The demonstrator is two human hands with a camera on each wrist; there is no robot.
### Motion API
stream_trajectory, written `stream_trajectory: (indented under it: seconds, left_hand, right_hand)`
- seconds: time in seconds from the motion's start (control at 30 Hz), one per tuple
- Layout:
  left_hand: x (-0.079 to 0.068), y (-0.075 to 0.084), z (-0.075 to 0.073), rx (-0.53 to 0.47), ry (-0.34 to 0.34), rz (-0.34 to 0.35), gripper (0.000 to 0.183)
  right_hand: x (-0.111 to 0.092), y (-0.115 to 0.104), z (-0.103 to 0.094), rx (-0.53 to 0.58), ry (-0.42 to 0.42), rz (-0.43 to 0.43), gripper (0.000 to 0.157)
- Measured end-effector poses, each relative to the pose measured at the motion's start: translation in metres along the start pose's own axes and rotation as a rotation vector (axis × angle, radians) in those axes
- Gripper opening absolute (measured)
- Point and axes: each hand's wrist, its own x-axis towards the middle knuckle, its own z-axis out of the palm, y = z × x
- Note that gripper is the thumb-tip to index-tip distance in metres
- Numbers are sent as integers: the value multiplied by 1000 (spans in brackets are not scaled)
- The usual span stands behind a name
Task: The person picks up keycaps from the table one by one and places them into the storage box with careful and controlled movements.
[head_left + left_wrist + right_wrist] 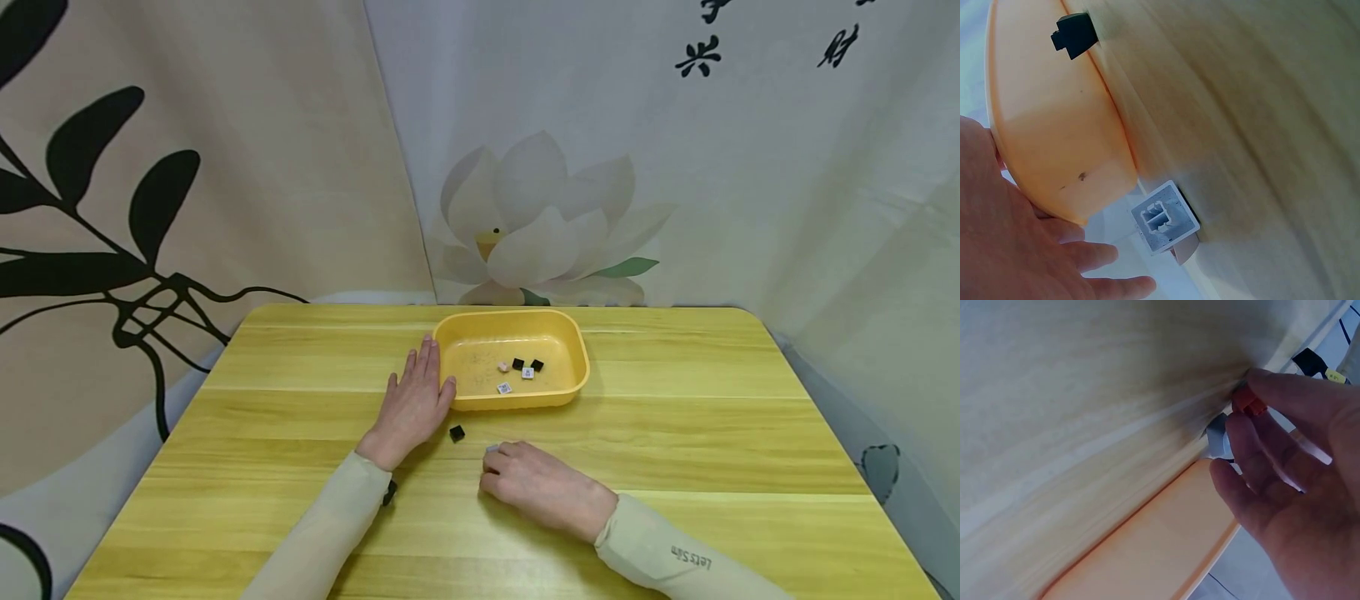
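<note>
My left hand [408,408] lies against the left side of the yellow tray [551,400], fingers extended. In the right wrist view, my right hand [1297,469] pinches a small red block [1249,401] between thumb and index finger, low over the table. Beside those fingers is a small grey piece [1216,434]; whether they touch it I cannot tell. A pale piece [492,448] shows at the right fingertips in the head view. On the table between the hands sits a small black block [457,433]. In the left wrist view, a hollow grey square piece [1165,217] appears beyond the tray's corner.
Inside the tray lie several small pieces, among them a black block [537,365], a white marked block [528,373] and a pinkish one [503,367]. The wooden table [712,450] reaches back to a printed curtain [300,167]. A dark object [389,492] shows by the left cuff.
</note>
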Motion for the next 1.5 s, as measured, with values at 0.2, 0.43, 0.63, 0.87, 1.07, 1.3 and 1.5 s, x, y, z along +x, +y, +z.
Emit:
stream_trajectory:
  seconds: [0.2, 0.43, 0.63, 0.87, 1.07, 1.3, 1.5]
  left_hand:
    - [-1, -1, 0, -1, -2, -2, 71]
    - [0, -1, 1, 6, -8, -4, 71]
    - [1, 0, 0, 4, -8, 3, 71]
    - [2, 0, 0, 10, -18, 1, 71]
    - [2, 0, -1, 19, -23, -2, 71]
    - [2, -1, 0, 14, -25, -9, 71]
    - [2, -2, 0, 14, -28, -10, 71]
  right_hand:
    - [-2, 1, 1, -29, 7, 4, 9]
    - [-8, 7, -3, 50, 69, 58, 13]
    - [-15, 19, -8, 182, 195, 129, 16]
    - [-27, 35, -17, 226, 303, 231, 19]
    - [-33, 48, -26, 205, 372, 321, 19]
    - [-36, 59, -32, 226, 446, 414, 21]
    - [-36, 67, -36, 255, 480, 477, 22]
